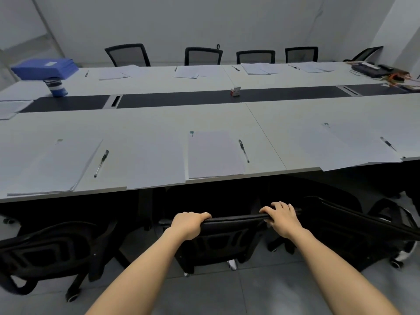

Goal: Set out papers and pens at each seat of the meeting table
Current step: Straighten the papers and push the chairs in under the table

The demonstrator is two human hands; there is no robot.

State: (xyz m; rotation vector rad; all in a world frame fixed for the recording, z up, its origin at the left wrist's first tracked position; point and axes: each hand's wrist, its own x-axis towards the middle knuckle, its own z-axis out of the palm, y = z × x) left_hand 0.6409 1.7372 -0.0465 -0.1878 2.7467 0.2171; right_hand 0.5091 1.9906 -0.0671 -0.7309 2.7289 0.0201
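My left hand [188,223] and my right hand [283,215] both grip the top edge of a black office chair [227,242] at the near side of the long grey meeting table [145,123]. Straight ahead on the table lies a clipped stack of papers [213,153] with a pen [243,151] at its right. To the left lies another paper stack [52,167] with a pen [101,163]. To the right, papers [354,146] overhang the table edge, with a pen [388,143] on them. Papers and pens also lie at the far seats.
Black chairs stand on both sides of mine [45,253] [354,226], and several more line the far side [202,56]. A blue folder stack [45,67] and a cup [55,87] sit far left. A small box [235,91] rests on the dark centre strip. Cables clutter the far right [381,72].
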